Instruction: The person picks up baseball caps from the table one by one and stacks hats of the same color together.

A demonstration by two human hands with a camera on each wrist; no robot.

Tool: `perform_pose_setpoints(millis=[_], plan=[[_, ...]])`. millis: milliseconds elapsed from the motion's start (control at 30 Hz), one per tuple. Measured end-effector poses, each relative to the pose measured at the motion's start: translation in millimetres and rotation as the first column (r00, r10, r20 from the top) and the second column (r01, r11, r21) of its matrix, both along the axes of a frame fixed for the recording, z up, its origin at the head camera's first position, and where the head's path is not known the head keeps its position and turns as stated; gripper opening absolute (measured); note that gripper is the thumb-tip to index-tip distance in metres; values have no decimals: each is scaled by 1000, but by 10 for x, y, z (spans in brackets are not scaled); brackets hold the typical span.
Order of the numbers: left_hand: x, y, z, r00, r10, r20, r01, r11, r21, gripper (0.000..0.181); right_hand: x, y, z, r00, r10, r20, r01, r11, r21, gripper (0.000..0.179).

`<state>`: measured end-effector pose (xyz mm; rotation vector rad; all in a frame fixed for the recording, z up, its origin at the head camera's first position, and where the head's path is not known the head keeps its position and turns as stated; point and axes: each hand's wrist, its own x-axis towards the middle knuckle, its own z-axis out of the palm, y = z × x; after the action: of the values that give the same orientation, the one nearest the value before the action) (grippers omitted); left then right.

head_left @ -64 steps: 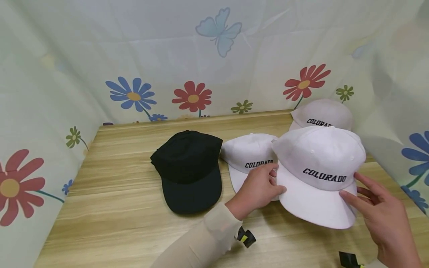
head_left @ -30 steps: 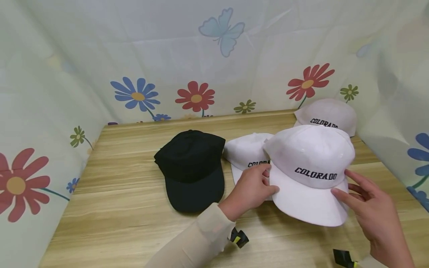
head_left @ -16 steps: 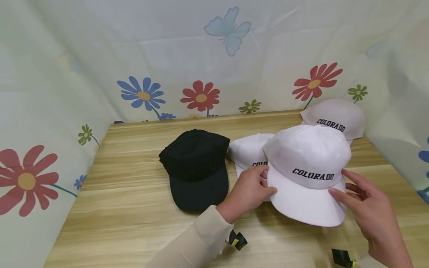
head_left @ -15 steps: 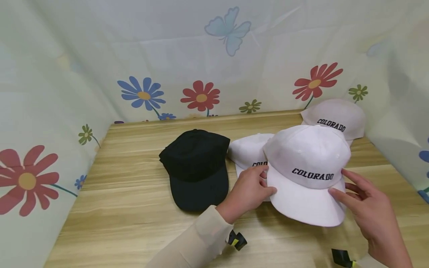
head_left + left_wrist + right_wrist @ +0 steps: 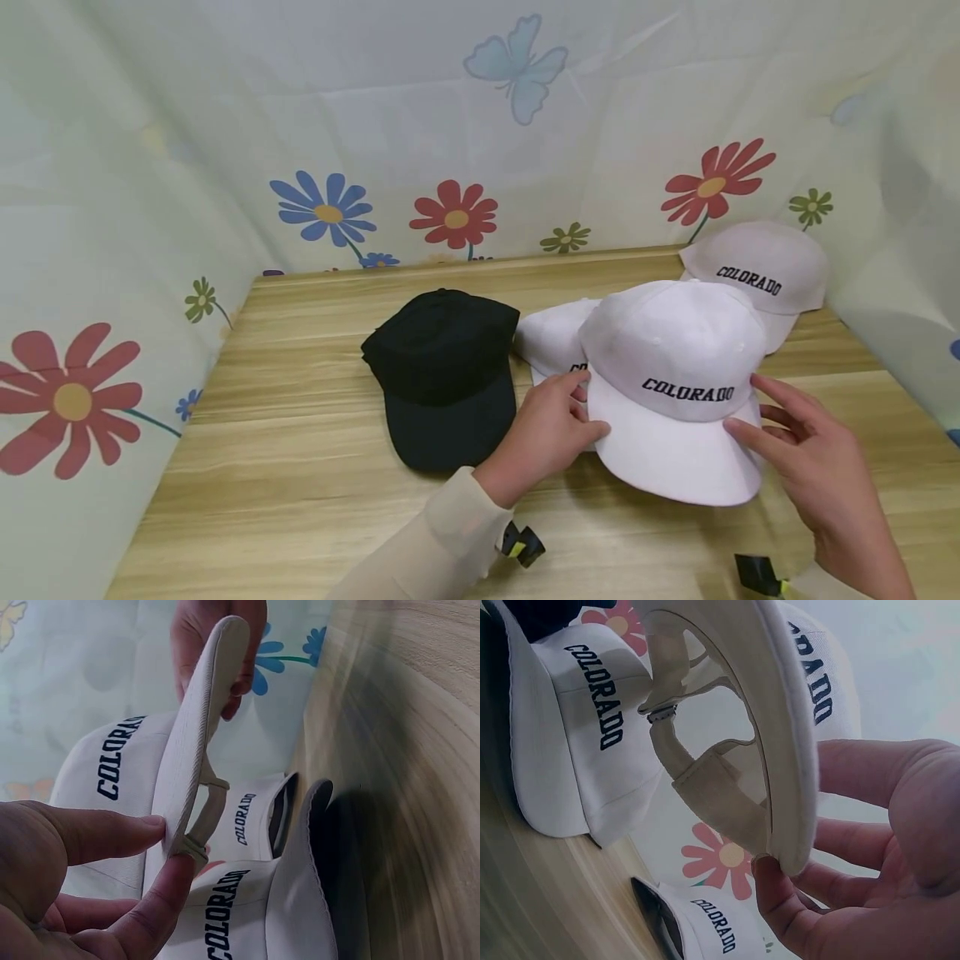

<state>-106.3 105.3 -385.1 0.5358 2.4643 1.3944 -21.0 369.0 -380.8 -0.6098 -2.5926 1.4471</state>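
Note:
A white baseball cap (image 5: pixel 675 350) lettered COLORADO is held up between both hands, above the table. My left hand (image 5: pixel 543 429) pinches the left edge of its brim. On the other side my right hand (image 5: pixel 817 458) grips the brim's right edge between thumb and fingers. In both wrist views the brim's underside and the cap's back strap (image 5: pixel 671 742) show, raised off the wood. Behind the held cap and partly hidden by it, another white COLORADO cap (image 5: pixel 551 333) sits on the table. A black cap (image 5: pixel 446 358) rests to its left, brim forward.
A further white COLORADO cap (image 5: pixel 761 267) stands at the table's back right corner. The wooden table (image 5: pixel 292 400) is walled by a flower-printed cloth (image 5: pixel 375 108) at the back and sides. A black wrist mount (image 5: pixel 525 546) hangs below the left sleeve.
The held cap and both hands have shifted slightly left over the middle white cap, covering more of its lettering. The head view has turned a little to the left. Both hands keep their hold.

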Motion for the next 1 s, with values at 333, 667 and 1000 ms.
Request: perform_pose_setpoints(millis=[333, 667, 1000], plan=[[8, -95, 13, 999, 25, -37, -25, 1000, -6, 57, -74, -82, -4, 999, 30, -33, -30, 999, 17, 72], [15, -193, 11, 996, 62, -66, -63, 998, -7, 57, -142, -172, -10, 994, 69, -84, -64, 996, 60, 70], [23, -283, 19, 990, 81, -113, -85, 996, -25, 57, -225, -266, -12, 989, 113, -97, -110, 993, 36, 70]])
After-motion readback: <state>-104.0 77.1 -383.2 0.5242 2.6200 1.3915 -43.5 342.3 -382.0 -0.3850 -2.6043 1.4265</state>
